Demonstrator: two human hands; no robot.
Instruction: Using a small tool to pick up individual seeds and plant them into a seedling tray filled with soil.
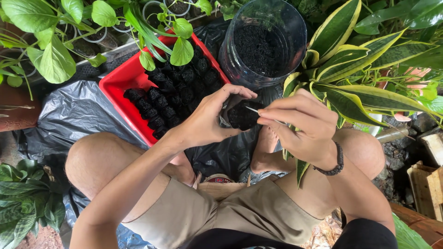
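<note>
My left hand [210, 117] is closed around a small black bag filled with dark soil [242, 115], held above my lap. My right hand [302, 127] pinches a thin pale stick [253, 110] whose tip points into the soil at the top of the bag. Just beyond the hands lies a red tray [121, 87] packed with several similar soil-filled black bags [173, 99]. A clear plastic container of dark soil [263, 44] stands behind the hands.
Black plastic sheeting [74, 113] covers the ground under the tray. Green leafy plants [50, 50] in pots line the back left, yellow-edged striped leaves [360, 92] crowd the right, and wooden pieces [427, 184] lie at the far right. My bare knees flank the hands.
</note>
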